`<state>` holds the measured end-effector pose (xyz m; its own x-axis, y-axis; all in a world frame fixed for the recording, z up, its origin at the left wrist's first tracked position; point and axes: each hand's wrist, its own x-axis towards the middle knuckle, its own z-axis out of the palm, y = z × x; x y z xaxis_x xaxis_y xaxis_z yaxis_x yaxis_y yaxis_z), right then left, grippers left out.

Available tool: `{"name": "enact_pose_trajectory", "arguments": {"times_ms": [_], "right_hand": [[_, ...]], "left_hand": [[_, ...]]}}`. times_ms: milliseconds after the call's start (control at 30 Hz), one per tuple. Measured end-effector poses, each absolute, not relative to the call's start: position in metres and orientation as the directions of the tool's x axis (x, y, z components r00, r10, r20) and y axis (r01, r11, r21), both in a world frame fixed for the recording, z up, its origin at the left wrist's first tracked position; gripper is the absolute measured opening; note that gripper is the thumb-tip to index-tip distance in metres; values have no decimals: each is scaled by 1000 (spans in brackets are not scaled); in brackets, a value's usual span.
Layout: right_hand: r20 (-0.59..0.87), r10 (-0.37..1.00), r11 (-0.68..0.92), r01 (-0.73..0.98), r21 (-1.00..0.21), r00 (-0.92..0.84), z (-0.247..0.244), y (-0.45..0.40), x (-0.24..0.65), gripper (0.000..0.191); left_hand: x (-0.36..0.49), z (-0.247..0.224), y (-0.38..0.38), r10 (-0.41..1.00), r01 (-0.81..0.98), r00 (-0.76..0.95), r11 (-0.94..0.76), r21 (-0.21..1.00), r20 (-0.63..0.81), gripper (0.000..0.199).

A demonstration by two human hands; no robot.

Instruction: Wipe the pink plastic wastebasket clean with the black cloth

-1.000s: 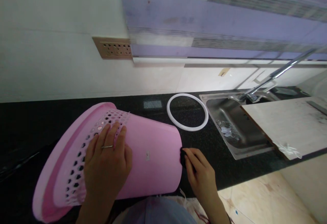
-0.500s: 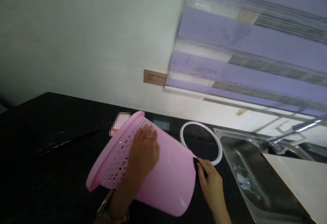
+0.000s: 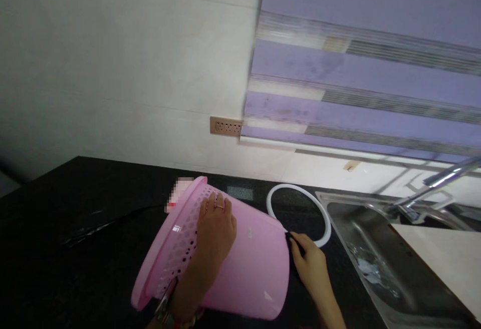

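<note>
A pink plastic wastebasket (image 3: 255, 264) lies on its side on the dark counter, its wide rim to the left and its base to the right. My left hand (image 3: 217, 226), with a ring on one finger, rests over its side near the perforated band, fingers curved against it and holding it. By the base, my right hand (image 3: 311, 259) is closed on a black cloth (image 3: 295, 241) pressed to the bottom edge. Most of the cloth is hidden by the fingers. Behind the base lies a loose white ring (image 3: 326, 214), flat on the counter.
To the right is a steel sink (image 3: 349, 239) with a faucet (image 3: 432, 189) and a pale board (image 3: 439, 259) across it. A crumpled black plastic piece (image 3: 108, 221) lies on the counter (image 3: 56, 204) at left. A wall outlet (image 3: 226, 126) and a striped blind (image 3: 338, 68) are behind.
The camera view has tilted, so the counter sits slightly lower in the picture. The wastebasket's rim end has shifted down a little; both hands keep nearly the same places on it.
</note>
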<state>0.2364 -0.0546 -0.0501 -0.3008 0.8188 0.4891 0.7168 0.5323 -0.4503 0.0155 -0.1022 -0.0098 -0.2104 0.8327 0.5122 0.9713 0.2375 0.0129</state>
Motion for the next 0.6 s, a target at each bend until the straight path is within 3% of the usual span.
{"name": "enact_pose_trajectory", "arguments": {"times_ms": [133, 333, 600], "right_hand": [[504, 826, 517, 694, -502, -250, -57, -53, 236, 31], [596, 774, 549, 696, -463, -214, -54, -91, 231, 31], [510, 826, 512, 695, -505, -238, -51, -66, 223, 30]], "left_hand": [[13, -11, -98, 842, 974, -186, 228, -21, 506, 33], [10, -14, -104, 833, 980, -179, 195, 25, 523, 36], [7, -12, -112, 848, 984, -156, 178, 7, 507, 37]]}}
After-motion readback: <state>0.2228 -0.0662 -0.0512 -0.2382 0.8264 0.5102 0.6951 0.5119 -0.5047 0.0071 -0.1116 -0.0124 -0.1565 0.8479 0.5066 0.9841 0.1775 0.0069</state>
